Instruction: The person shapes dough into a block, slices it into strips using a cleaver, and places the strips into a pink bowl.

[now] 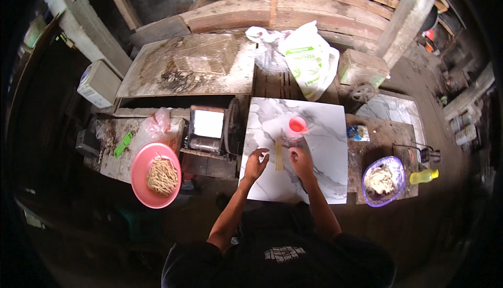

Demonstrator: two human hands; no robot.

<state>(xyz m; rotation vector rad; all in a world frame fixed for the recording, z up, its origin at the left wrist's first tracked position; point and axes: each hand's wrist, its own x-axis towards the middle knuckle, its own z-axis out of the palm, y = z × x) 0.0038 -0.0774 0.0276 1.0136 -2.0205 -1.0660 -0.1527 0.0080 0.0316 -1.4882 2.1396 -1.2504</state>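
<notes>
Flat pale yellow strips, which look like dough (279,155), lie side by side on a white marble-patterned board (330,157). To their left is my left hand (255,164), its fingers bent and its thumb apart, holding nothing. My right hand (301,163) is over the board on the other side of the strips. Its fingers are loosely curled and slightly blurred, with nothing seen in them. Beyond the strips, close to my right hand, stands a pink translucent cup (297,126) with a spout and red inside.
At left, a pink basin (137,170) holds many pale sticks, near a green-handled tool (123,144). A wheeled machine (212,131) adjoins the board. Rightward are a purple basin (401,175) with a whitish mass and a yellow bottle (424,176). Plastic bags (314,63) lie behind the board.
</notes>
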